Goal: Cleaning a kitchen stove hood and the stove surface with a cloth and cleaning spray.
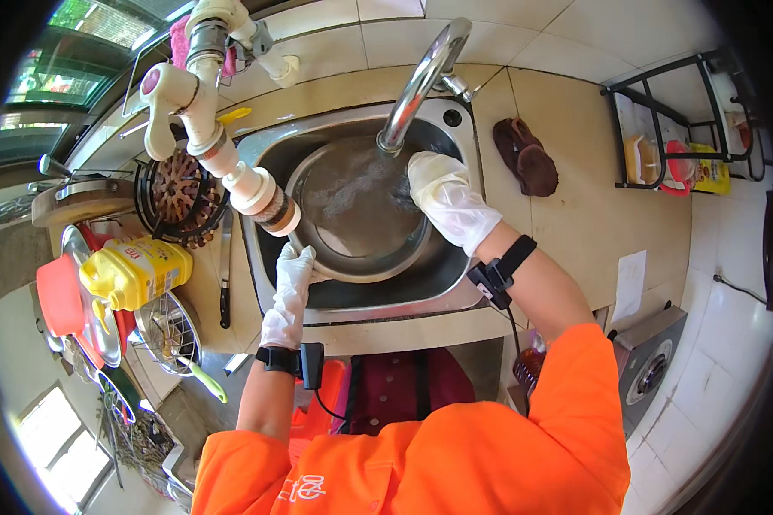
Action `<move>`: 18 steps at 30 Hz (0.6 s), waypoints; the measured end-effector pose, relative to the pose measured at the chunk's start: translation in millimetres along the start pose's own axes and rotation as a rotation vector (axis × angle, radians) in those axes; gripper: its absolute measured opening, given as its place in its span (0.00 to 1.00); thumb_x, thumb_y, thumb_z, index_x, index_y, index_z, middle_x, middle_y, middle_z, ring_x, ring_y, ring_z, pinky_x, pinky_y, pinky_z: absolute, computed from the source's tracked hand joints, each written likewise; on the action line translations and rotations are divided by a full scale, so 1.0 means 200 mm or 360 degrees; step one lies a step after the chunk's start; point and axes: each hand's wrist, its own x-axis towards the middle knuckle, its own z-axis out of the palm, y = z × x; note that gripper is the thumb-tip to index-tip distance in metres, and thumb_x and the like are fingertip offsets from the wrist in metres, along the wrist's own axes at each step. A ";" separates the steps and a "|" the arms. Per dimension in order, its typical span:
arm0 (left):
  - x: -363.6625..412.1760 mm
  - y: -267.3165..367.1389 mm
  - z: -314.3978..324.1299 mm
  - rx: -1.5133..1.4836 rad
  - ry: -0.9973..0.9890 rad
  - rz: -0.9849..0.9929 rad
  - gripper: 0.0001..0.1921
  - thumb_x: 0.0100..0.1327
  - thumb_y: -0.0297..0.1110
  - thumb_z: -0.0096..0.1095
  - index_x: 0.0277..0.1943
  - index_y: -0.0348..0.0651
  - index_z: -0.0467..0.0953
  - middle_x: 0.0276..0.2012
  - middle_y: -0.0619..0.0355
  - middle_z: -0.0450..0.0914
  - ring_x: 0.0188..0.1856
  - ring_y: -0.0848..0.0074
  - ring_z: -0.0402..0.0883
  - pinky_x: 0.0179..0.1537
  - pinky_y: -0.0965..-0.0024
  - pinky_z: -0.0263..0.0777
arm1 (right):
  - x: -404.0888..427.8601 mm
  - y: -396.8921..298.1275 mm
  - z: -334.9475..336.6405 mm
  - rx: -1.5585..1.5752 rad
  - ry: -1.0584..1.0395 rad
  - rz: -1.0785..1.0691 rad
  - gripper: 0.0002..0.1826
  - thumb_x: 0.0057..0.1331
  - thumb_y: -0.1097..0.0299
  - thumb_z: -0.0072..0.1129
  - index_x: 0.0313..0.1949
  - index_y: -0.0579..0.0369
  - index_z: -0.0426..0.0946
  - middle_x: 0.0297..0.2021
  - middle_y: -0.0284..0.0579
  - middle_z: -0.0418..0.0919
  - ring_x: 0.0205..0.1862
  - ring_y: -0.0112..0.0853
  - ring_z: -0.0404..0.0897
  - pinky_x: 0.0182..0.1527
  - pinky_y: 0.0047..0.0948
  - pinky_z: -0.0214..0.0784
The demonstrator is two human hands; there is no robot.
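A round metal basin (pixel 367 273) holds murky water with some foam and sits inside the stainless steel sink (pixel 454 299). My left hand (pixel 290 283), in a white glove, grips the basin's rim at its lower left. White-gloved too, my right hand (pixel 448 196) is at the basin's right side, its fingers pointing down by the water. What those fingers hold or touch is hidden; the water beside them looks dark and disturbed. The chrome faucet (pixel 419 84) arches over the basin, its spout end close to my right hand.
White plastic piping with a valve (pixel 200 109) overhangs the sink's left side. Left of it lie a knife (pixel 225 283), a yellow jug (pixel 138 270) and a gas burner (pixel 179 187). A dark brown cloth (pixel 527 158) and a black rack (pixel 670 154) are on the right counter.
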 end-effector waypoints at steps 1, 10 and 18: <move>-0.01 0.01 0.01 -0.0062 0.0006 0.0026 0.05 0.67 0.25 0.50 0.44 0.38 0.70 0.30 0.54 0.79 0.25 0.71 0.81 0.24 0.72 0.79 | 0.04 -0.02 0.04 0.0002 0.0000 -0.0012 0.09 0.56 0.69 0.52 0.34 0.57 0.79 0.32 0.51 0.81 0.37 0.45 0.82 0.36 0.41 0.74; -0.09 0.11 0.16 -0.0129 -0.0071 0.0138 0.09 0.67 0.25 0.49 0.48 0.35 0.70 0.36 0.53 0.80 0.32 0.70 0.83 0.27 0.69 0.82 | 0.15 -0.09 0.51 -0.0617 -0.0405 -0.0243 0.19 0.64 0.66 0.52 0.55 0.50 0.75 0.58 0.45 0.72 0.58 0.41 0.73 0.56 0.53 0.64; -0.10 0.25 0.25 0.0363 -0.0052 0.0396 0.10 0.65 0.24 0.52 0.47 0.33 0.72 0.32 0.57 0.78 0.25 0.77 0.77 0.21 0.75 0.75 | -0.01 -0.18 0.31 0.2243 -0.1295 0.0425 0.34 0.55 0.69 0.63 0.62 0.58 0.65 0.48 0.45 0.78 0.46 0.35 0.78 0.46 0.33 0.70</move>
